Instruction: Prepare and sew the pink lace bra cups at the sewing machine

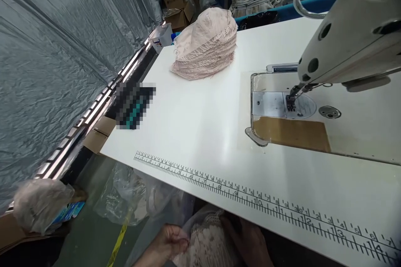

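Note:
Below the front edge of the white table, pale pink lace fabric (208, 240) lies partly inside a clear plastic bag. My left hand (171, 240) is closed at the fabric's left side, with thumb and fingers pinching the thin clear plastic. On the right side, my right hand (246, 238) touches the fabric's edge; its fingers are partly in shadow beneath the table edge, so its grip is unclear. A stack of similar pink lace pieces (205, 46) sits at the back of the white table (188, 121).
A sewing machine (351, 46) stands at the right, its presser foot (291, 102) over the metal plate. Printed ruler marks run along the front edge. Plastic bags (125, 194) and a wrapped bundle (42, 204) lie at lower left. Cardboard boxes (178, 2) stand behind.

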Demonstrator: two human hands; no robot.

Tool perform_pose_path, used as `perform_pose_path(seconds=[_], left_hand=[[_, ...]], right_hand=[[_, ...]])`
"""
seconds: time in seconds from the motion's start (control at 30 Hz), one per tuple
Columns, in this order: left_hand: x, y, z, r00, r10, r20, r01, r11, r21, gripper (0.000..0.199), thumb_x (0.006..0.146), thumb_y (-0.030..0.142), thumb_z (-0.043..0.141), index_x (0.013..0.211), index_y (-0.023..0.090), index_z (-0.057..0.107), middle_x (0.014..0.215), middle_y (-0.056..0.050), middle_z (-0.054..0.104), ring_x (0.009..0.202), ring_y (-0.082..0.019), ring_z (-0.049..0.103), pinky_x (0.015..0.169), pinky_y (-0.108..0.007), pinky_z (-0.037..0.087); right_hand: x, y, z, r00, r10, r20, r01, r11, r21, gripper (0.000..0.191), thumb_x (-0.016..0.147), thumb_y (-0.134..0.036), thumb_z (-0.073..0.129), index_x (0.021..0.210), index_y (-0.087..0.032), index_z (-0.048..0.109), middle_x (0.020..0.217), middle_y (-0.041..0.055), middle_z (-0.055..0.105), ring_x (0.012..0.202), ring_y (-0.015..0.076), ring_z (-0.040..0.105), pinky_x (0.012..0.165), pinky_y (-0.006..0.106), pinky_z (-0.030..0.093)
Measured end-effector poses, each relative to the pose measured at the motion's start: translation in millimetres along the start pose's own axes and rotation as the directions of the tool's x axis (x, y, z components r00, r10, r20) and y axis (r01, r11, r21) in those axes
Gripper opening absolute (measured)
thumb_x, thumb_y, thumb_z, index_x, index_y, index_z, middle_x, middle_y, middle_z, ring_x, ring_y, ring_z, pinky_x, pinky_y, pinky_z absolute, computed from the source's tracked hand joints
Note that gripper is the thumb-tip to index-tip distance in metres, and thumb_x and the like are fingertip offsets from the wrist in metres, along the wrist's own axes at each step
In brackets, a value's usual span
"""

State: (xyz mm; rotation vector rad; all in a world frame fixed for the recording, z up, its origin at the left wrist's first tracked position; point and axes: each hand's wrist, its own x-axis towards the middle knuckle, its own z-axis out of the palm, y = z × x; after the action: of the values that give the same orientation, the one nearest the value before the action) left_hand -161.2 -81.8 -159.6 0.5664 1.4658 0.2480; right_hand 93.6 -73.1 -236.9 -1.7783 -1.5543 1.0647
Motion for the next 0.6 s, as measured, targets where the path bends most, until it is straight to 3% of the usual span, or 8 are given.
perform_pose_path(seconds=[0.23, 0.47, 0.6], left_hand=[[0, 1, -2.8, 1.0, -0.014, 0.021, 0.014, 1.0, 0.008, 0.068, 0.042, 0.072, 0.078, 0.071, 0.012, 0.067, 0.051, 0.005, 0.042, 0.045, -0.004, 0.025, 0.047, -0.022, 0.018], [-3, 5, -4.8, 0.999, -0.011, 0.042, 0.011, 1.0, -0.001, 0.063, 0.046, 0.068, 0.08, 0.074, 0.012, 0.07, 0.054, 0.003, 0.048, 0.051, -0.007, 0.033, 0.052, -0.022, 0.025], [-4, 7, -5.4, 0.999, -0.02, 0.043, 0.02, 1.0, 0.002, 0.063, 0.048, 0.066, 0.08, 0.076, 0.011, 0.071, 0.057, 0.002, 0.051, 0.053, -0.007, 0.036, 0.053, -0.022, 0.026]], right_hand=[[-4, 11, 3, 0.999, 0.0, -0.045, -0.001, 1.0, -0.01, 0.042, 0.079, -0.062, 0.052, 0.096, -0.026, 0.066, 0.096, 0.0101, 0.069, 0.108, 0.0388, 0.057, 0.095, 0.061, 0.042], [-12, 11, 2, 0.999, 0.032, -0.04, -0.031, 0.999, 0.017, 0.037, 0.08, -0.057, 0.056, 0.098, -0.026, 0.066, 0.095, 0.0094, 0.068, 0.116, 0.0399, 0.051, 0.102, 0.063, 0.034], [-16, 10, 5, 0.998, 0.067, -0.005, -0.067, 0.996, 0.057, 0.04, 0.08, -0.061, 0.055, 0.1, -0.028, 0.066, 0.1, 0.0086, 0.068, 0.115, 0.0385, 0.053, 0.101, 0.062, 0.035]])
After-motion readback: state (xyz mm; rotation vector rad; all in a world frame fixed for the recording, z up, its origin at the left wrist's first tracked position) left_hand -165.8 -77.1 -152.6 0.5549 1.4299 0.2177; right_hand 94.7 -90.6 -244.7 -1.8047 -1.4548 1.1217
